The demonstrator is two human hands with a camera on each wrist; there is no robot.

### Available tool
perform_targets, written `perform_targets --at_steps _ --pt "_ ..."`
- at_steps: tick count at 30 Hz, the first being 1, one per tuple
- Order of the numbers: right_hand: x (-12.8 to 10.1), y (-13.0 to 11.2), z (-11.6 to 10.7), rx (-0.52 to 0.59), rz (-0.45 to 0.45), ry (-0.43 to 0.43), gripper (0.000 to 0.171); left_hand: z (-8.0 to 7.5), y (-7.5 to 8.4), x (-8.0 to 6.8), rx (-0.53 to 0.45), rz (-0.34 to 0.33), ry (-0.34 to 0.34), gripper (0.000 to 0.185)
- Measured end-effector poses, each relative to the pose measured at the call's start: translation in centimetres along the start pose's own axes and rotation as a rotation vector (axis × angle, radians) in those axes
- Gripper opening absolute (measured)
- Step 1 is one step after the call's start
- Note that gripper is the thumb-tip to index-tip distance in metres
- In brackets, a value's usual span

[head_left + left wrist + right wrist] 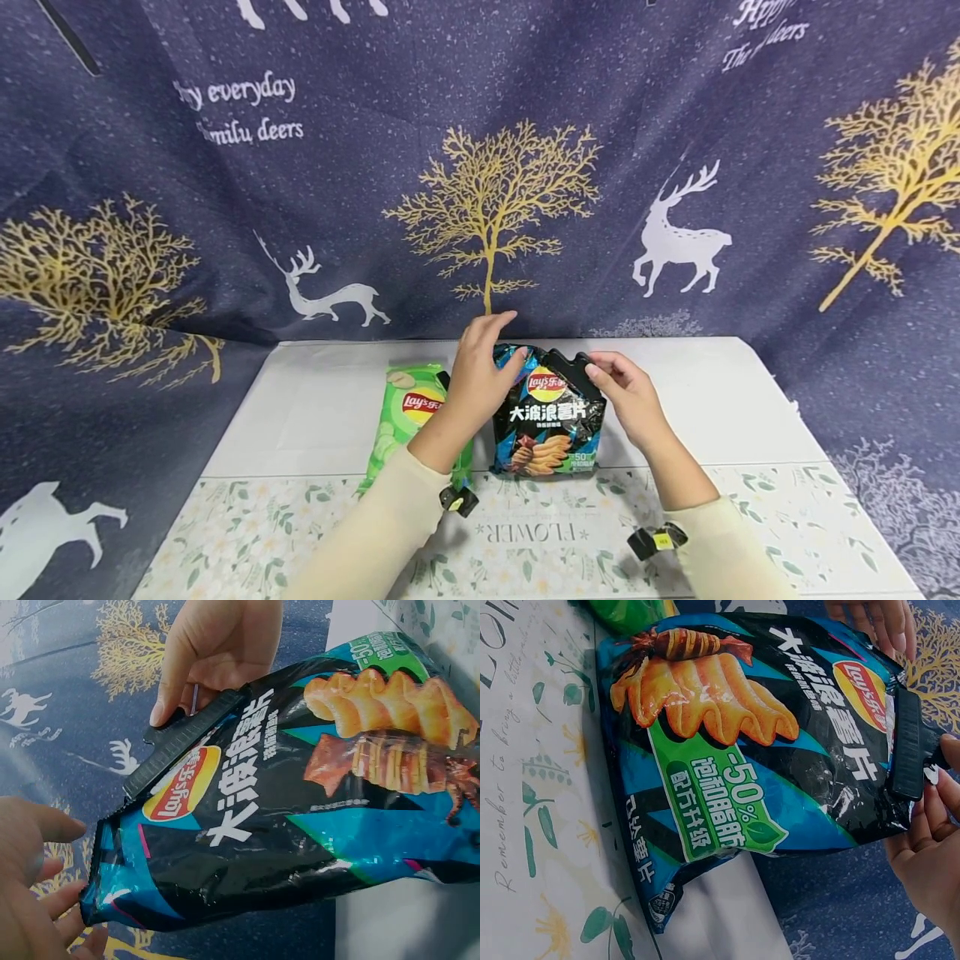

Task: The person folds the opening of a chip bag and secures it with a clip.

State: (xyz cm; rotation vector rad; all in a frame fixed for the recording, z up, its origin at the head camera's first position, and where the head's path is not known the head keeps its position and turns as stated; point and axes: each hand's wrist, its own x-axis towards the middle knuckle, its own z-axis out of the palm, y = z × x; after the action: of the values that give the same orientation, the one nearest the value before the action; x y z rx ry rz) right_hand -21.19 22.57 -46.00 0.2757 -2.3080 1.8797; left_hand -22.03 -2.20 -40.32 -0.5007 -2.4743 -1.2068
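A black-and-blue bag of Lay's chips (547,433) stands on the table with its printed front facing me. A black bag clip (184,742) sits slanted across the right part of its top edge. My right hand (630,400) pinches the clip's end between thumb and fingers, seen closely in the right wrist view. My left hand (480,375) is at the bag's upper left corner, thumb spread from the fingers. In the left wrist view some fingers of the left hand (34,877) pass behind that corner.
A green bag of Lay's chips (397,417) lies left of the black one, partly hidden by my left forearm. A small dark piece (444,380) shows at its upper right edge. The white table (330,417) has a floral front strip, and a dark blue printed curtain (487,83) hangs behind it.
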Motion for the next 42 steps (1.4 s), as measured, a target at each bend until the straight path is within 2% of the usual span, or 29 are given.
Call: perform_targets --at_steps 7,18,23,28,36,42 --pt "0.0 0.0 0.0 -0.008 0.016 0.017 0.039 -0.1 -0.7 -0.6 -0.057 -0.074 0.021 0.061" --pt "0.0 0.0 0.2 0.015 0.026 0.023 0.04 0.3 -2.1 -1.8 -0.129 -0.075 0.048 0.072" --pt "-0.1 0.0 0.3 0.024 0.037 0.037 0.041 0.8 -2.6 -2.6 -0.155 -0.136 0.031 0.082" --pt "0.0 0.1 0.4 0.045 0.039 0.044 0.04 1.3 -2.9 -3.6 -0.179 -0.187 0.016 0.083" --pt "-0.2 -0.1 0.6 0.059 0.061 0.052 0.042 2.0 -3.4 -5.1 -0.208 -0.215 -0.011 0.079" --pt "-0.4 -0.3 0.7 0.071 0.082 0.065 0.043 2.3 -3.6 -5.8 -0.167 -0.233 -0.048 0.073"
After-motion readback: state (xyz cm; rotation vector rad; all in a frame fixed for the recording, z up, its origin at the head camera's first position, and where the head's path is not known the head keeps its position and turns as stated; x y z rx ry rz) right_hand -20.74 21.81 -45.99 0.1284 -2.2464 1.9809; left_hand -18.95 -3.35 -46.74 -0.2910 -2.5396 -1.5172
